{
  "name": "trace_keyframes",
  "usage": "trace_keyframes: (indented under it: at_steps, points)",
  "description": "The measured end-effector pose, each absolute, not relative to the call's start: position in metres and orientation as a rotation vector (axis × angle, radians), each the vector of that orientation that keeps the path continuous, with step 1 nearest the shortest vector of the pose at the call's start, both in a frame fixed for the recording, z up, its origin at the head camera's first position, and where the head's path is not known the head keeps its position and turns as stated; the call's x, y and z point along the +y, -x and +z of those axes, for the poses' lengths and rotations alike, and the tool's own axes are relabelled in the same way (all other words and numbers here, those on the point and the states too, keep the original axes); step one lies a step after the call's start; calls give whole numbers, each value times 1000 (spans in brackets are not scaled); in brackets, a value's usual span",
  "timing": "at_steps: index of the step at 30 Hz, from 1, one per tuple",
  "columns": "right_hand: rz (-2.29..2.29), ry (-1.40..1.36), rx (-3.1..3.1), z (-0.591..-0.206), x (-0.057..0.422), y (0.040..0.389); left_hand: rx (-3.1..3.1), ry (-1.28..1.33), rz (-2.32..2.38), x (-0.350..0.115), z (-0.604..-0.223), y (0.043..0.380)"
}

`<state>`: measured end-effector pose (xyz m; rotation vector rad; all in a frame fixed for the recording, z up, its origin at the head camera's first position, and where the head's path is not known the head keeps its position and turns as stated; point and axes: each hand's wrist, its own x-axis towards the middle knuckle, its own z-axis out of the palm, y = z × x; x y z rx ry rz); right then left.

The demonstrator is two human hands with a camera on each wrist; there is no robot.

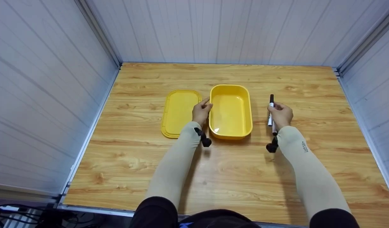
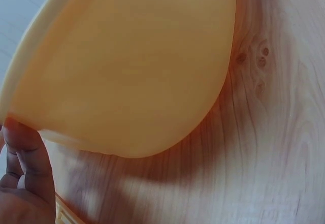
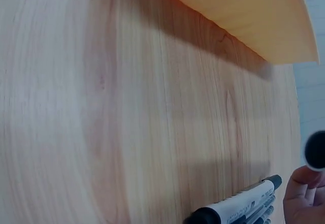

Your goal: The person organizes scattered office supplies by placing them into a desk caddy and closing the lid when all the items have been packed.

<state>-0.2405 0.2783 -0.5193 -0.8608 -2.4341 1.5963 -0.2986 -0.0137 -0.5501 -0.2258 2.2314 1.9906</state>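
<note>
A deep yellow box stands with its top open near the middle of the table. My left hand grips the rim on its left side; its fingertips are partly hidden in the left wrist view. Left of that hand lies a flat yellow lid. To the right of the box, my right hand pinches a white marker with a black cap, seen end-on in the right wrist view. Several more markers lie side by side on the table below that hand, partly hidden by it from above.
The wood-grain table carries these things. Pale panel walls enclose it at the back and both sides. Dark cables hang beyond the front left corner. A small black camera is strapped to each wrist.
</note>
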Motion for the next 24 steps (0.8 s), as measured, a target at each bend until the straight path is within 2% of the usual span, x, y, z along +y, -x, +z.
trace_keyframes:
  at_steps: [24]
  points:
    - [1617, 767, -2419, -522, 270, 244, 2216, 248, 2001, -14, -551, 301]
